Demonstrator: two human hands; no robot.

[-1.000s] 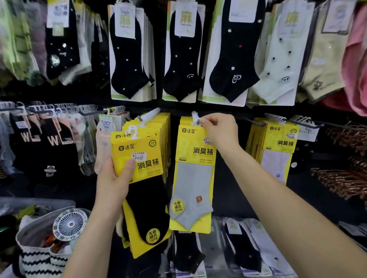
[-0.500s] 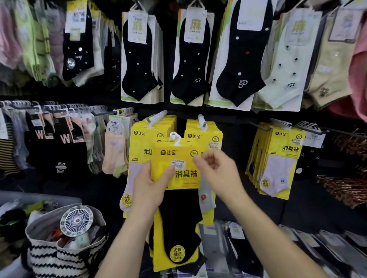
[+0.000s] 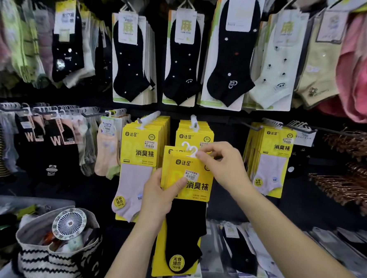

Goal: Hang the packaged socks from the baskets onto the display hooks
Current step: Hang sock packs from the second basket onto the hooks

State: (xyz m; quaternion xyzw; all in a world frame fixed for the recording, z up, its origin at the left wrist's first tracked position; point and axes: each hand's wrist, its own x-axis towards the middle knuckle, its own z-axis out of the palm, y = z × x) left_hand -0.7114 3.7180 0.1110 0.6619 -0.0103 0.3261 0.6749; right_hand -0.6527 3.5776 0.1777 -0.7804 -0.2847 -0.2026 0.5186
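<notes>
mid-frame, the left hand (image 3: 157, 199) grips a small stack of black-sock packs (image 3: 187, 205) by its left edge, thumb across the card. the right hand (image 3: 221, 169) pinches the front white hanger (image 3: 190, 151). the step looks like separating one pack (two hangers show). next: thread it onto the display hook (image 3: 194, 120) just above.

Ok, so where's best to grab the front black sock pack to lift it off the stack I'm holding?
Pinch the front pack at the top right corner of its yellow card, beside the white hanger, coming from the right. The left hand covers the card's left edge, the hanger's loop should stay free, and the black sock below looks limp.
</notes>
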